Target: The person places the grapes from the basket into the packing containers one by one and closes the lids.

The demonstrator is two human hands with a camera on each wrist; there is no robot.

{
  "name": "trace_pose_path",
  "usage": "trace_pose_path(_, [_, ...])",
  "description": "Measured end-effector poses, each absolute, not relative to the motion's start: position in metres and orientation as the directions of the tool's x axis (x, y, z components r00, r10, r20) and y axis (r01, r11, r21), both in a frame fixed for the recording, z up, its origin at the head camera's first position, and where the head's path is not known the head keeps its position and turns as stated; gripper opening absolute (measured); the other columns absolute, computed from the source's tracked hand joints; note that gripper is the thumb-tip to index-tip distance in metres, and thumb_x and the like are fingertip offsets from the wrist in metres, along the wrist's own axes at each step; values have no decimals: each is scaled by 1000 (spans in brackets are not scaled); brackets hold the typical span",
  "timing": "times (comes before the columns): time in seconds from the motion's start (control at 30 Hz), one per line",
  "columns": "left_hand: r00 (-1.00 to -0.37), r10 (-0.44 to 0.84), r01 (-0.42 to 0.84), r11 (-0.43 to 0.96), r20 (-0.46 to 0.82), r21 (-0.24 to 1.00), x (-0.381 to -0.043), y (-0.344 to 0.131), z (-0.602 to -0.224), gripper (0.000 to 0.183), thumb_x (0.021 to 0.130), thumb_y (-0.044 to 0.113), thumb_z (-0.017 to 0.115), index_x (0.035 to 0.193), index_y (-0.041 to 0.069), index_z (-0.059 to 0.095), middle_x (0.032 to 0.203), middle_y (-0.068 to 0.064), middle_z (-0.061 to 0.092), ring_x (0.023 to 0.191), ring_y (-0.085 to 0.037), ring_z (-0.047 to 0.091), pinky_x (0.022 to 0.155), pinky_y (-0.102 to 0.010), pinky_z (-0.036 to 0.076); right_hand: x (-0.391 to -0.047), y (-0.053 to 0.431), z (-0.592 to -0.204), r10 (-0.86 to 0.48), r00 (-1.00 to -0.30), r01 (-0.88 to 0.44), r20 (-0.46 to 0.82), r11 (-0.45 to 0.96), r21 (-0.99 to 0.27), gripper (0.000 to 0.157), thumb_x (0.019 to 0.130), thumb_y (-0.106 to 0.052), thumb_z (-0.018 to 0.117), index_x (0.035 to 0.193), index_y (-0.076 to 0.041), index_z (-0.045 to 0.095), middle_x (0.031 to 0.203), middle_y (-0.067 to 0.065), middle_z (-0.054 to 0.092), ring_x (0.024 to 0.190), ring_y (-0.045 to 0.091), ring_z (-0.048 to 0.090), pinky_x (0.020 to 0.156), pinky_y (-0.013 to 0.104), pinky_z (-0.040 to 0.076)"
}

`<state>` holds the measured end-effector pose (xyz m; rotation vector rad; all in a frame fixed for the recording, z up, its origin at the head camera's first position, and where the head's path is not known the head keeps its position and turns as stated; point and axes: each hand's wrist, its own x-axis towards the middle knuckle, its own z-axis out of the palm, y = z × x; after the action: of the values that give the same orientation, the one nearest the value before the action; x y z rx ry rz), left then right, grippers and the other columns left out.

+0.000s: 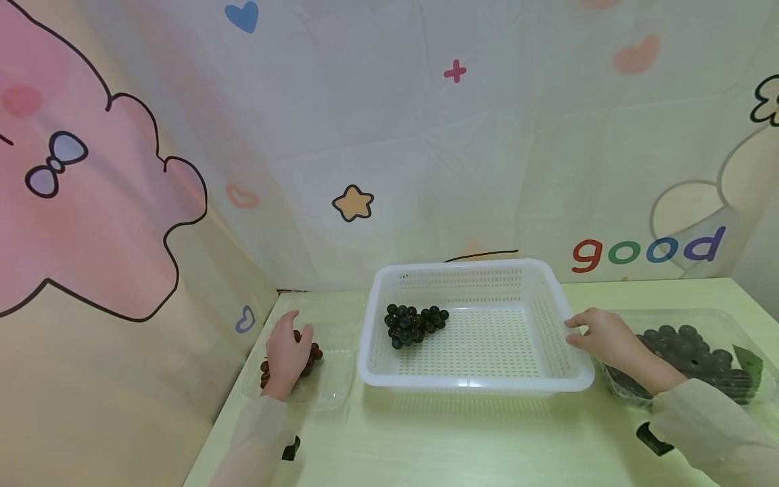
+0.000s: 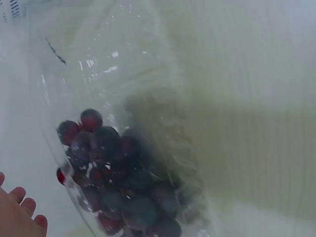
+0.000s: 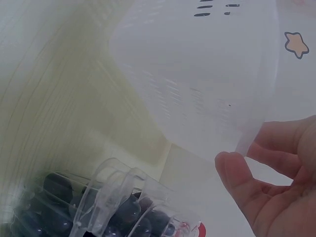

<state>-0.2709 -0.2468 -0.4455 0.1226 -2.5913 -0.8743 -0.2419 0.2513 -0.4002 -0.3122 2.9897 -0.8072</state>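
My left hand (image 1: 289, 350) is over a bunch of reddish grapes (image 1: 313, 358) in a clear plastic tray on the left, its thumb and fingers spread apart. The left wrist view shows those dark red grapes (image 2: 118, 182) behind clear plastic, with relaxed fingertips at the lower left. At the right rim of a white plastic basket (image 1: 468, 383), my right hand (image 1: 602, 335) pinches the edge between thumb and fingers. Its grip on the basket (image 3: 197, 89) shows in the right wrist view. A bunch of black grapes (image 1: 410, 326) lies in the basket's left part.
A clear plastic box (image 1: 669, 316) of large dark grapes (image 1: 688, 348) stands right of the basket, under my right forearm. Two small black pieces (image 1: 654, 439) show beside my sleeves. A printed cloth (image 1: 402, 149) hangs behind the light wooden table (image 1: 462, 439).
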Motion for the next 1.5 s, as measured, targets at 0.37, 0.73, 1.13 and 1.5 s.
trace_pose_path(0.37, [-927, -88, 154, 797, 364, 584, -274, -215, -434, 51, 89, 30, 49, 131, 5, 37, 134, -15, 40, 123, -32, 36, 99, -50, 29, -242, 252, -401, -202, -979, -189, 28, 850, -492, 35, 75, -7, 66, 101, 16, 58, 92, 30, 54, 70, 28, 58, 56, 36, 51])
trace_pose_path(0.73, [-916, 120, 314, 811, 384, 494, -277, -176, -423, 61, 86, 35, 53, 133, 2, 34, 135, -16, 39, 125, -32, 35, 99, -50, 30, -243, 252, -401, -195, -981, -179, 19, 850, -495, 36, 76, -7, 65, 102, 16, 57, 93, 30, 54, 71, 28, 57, 57, 36, 51])
trace_pose_path(1.13, [-909, 262, 386, 821, 323, 420, -278, -145, -424, 69, 83, 41, 56, 136, 7, 29, 139, -16, 34, 125, -33, 34, 98, -53, 30, -240, 250, -400, -210, -976, -206, 49, 841, -499, 33, 76, -6, 63, 100, 16, 58, 94, 31, 54, 72, 31, 60, 56, 36, 51])
trace_pose_path(1.5, [-924, 322, 378, 848, 206, 372, -281, -127, -427, 76, 81, 47, 56, 140, 10, 24, 144, -14, 25, 130, -31, 28, 101, -52, 26, -241, 251, -400, -207, -977, -200, 42, 841, -502, 34, 76, -6, 64, 101, 16, 58, 92, 31, 54, 71, 31, 60, 57, 36, 52])
